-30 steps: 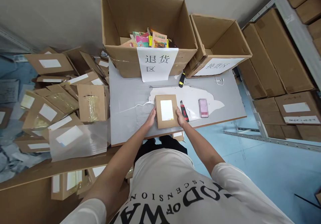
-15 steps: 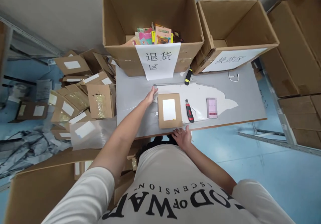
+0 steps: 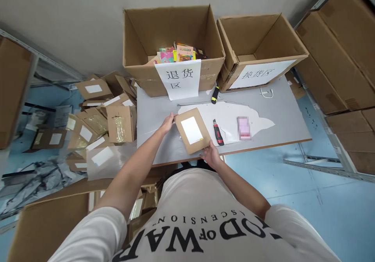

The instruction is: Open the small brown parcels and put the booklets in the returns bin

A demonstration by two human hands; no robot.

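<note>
A: So, the parcel [image 3: 191, 130]?
B: Unopened, on the tabletop [image 3: 164, 113], turned askew; left hand [image 3: 167, 122] and right hand [image 3: 211, 156] fingers pinch opposite corners.
A: The cutter [image 3: 218, 132]?
B: Untouched beside it.

left hand [image 3: 167, 123] + right hand [image 3: 211, 156] | gripping parcel [image 3: 191, 131] | over table [image 3: 281, 113]

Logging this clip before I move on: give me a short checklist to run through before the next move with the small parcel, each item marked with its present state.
1. Small parcel held at two opposite corners by left hand and right hand: ok.
2. White label faces up: ok.
3. Utility knife lies apart from the parcel: ok.
4. Knife blade retracted: cannot tell.
5. Phone clear of the hands: ok.
6. Parcel sealed: cannot tell.
</note>
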